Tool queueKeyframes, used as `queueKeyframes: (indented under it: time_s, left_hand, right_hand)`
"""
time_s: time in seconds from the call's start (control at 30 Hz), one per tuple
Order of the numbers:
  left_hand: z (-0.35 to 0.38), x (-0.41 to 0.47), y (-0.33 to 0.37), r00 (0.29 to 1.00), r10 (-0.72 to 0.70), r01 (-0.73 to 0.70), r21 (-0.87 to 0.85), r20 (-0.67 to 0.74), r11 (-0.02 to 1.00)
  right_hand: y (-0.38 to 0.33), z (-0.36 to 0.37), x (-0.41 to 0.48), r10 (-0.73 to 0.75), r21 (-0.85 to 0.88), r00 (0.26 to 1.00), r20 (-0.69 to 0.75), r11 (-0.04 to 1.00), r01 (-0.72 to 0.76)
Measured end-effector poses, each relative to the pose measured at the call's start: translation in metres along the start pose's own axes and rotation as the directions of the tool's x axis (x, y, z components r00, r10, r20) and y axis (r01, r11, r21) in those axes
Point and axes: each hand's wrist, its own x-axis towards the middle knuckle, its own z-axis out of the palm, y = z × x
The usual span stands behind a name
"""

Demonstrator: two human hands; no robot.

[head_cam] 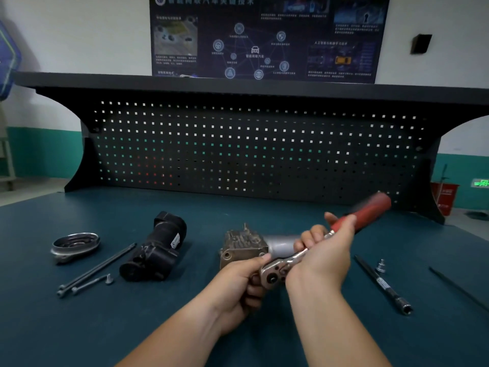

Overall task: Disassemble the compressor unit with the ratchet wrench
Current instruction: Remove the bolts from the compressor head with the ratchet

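The person holds the ratchet wrench point(312, 251) in both hands, lifted just above the green bench top point(79, 327). Its long axis runs diagonally: the chrome head sits low and close to the person, and the red grip points up and away to the right, blurred at its far end. The left hand point(238, 284) has its fingers curled round the head, with the thumb on top. The right hand point(324, 256) is wrapped round the steel shank where the red grip begins, fingers closed tight on it.

Just behind the hands the compressor unit point(242, 247) lies on the bench. Its finned metal block is to the left and its grey cylinder points right, partly hidden by the right hand.

To the left lie a black plastic housing point(156, 250), 2 long bolts point(98, 268), 1 shorter bolt point(90, 285) and a round metal cover point(75, 246). To the right are an extension bar point(383, 284), a small socket point(381, 266) beside it and a thin rod point(457, 287). A black pegboard point(251, 149) stands at the back.
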Motion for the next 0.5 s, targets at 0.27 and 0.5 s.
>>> queueKeyframes:
  time_s: [0.27, 0.5]
  left_hand:
    - [-0.001, -0.005, 0.0, 0.998, -0.038, 0.042, 0.074, -0.048, 0.996]
    - [-0.003, -0.005, 0.0, 0.993, -0.118, 0.117, 0.23, -0.007, 0.966]
  right_hand:
    - [0.004, 0.006, -0.014, -0.123, -0.161, 0.906, 0.405, 0.966, 0.204]
    - [0.004, 0.001, -0.011, -0.046, -0.321, 0.661, 0.749, 0.848, 0.422]
